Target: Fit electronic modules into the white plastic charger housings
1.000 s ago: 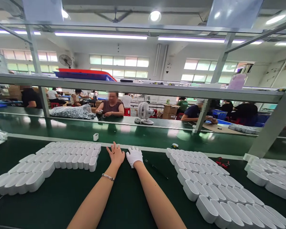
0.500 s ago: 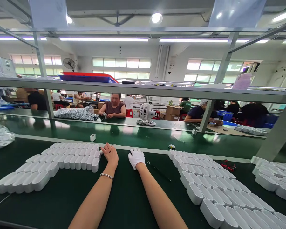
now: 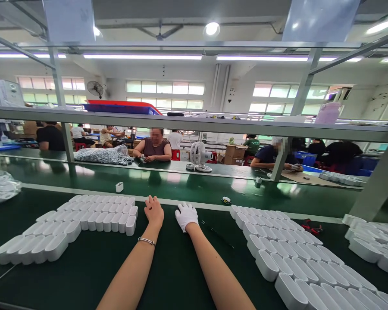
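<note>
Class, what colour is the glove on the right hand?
The glove is white, clearest in the head view.

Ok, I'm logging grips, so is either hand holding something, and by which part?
Nothing visible is held: the bare left hand and the gloved right hand are open over the green worktop, though their undersides are hidden.

Three near white-case clusters [image 3: 84,217] [image 3: 294,241] [image 3: 375,242], one pliers [image 3: 311,227]

On the table [image 3: 177,275], containers [image 3: 99,222] are flanking the left hand [image 3: 154,212] and right hand [image 3: 186,217] in rows. Behind, a fan [image 3: 198,155] is standing beyond the belt [image 3: 181,188].
</note>
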The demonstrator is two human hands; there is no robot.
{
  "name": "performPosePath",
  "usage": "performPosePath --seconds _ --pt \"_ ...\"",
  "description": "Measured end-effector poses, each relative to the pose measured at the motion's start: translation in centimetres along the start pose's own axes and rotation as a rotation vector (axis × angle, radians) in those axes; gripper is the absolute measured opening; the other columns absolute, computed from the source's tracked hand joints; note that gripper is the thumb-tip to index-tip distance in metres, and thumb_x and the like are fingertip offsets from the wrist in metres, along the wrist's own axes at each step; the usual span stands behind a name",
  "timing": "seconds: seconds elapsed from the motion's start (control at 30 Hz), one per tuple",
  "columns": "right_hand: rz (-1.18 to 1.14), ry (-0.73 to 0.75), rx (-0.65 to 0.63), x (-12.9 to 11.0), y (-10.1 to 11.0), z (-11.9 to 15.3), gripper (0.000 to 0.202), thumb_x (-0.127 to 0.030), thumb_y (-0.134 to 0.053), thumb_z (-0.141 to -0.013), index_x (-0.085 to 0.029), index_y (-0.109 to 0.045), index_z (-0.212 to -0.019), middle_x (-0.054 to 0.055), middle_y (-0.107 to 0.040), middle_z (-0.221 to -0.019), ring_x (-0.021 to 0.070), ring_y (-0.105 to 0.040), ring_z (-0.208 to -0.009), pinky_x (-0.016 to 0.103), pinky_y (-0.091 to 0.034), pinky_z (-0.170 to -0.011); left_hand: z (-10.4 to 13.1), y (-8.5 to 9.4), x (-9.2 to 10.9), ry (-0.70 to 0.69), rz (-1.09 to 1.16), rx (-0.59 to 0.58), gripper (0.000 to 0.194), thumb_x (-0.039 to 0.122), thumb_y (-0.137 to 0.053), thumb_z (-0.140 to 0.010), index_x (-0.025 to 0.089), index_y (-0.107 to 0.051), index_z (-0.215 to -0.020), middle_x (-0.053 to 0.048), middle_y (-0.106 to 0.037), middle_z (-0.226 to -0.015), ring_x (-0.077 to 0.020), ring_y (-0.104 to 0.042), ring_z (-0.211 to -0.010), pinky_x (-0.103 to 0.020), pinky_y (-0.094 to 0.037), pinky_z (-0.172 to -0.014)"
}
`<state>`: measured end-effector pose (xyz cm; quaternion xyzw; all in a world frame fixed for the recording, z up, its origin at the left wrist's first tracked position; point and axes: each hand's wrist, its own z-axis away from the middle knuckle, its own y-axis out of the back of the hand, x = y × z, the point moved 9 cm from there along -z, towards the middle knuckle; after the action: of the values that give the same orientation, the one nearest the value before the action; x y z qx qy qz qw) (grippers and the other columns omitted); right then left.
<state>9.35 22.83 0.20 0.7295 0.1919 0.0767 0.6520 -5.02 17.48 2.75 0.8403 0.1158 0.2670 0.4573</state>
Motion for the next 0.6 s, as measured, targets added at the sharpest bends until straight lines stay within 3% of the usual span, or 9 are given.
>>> performPosePath --seconds 0.2,0.4,0.6 --pt "0.007 0.002 0.005 0.0 0.1 0.1 0.039 -0.034 -0.033 -0.092 -0.023 -0.055 -0.122 0.008 -0.049 -0.132 0.0281 -0.041 -0.12 0.04 -0.026 -0.096 -0.3 -0.7 1.0 -0.106 0.116 -0.038 0.039 0.006 -0.042 -0.088 0.013 -0.051 -0.126 -0.012 -0.047 -0.136 -0.0227 -0.044 -0.124 -0.033 -0.04 -0.1" --pt "0.013 -0.001 0.013 -0.1 0.2 0.0 0.039 -0.034 -0.033 -0.092 -0.023 -0.055 -0.122 0.008 -0.05 -0.132 0.0283 -0.039 -0.121 0.041 -0.027 -0.096 0.0 -1.9 2.3 -0.181 0.208 -0.133 0.032 0.027 -0.056 -0.089 0.015 -0.054 -0.119 -0.01 -0.053 -0.127 -0.024 -0.051 -0.115 -0.044 -0.041 -0.098" --pt "0.003 -0.005 0.025 0.0 0.1 -0.2 0.037 -0.034 -0.034 -0.091 -0.022 -0.056 -0.119 0.009 -0.05 -0.132 0.0284 -0.037 -0.122 0.041 -0.027 -0.095 0.3 -2.6 2.9 -0.213 0.255 -0.224 0.036 0.031 -0.056 -0.089 0.016 -0.051 -0.122 -0.01 -0.054 -0.126 -0.0253 -0.05 -0.116 -0.047 -0.04 -0.098"
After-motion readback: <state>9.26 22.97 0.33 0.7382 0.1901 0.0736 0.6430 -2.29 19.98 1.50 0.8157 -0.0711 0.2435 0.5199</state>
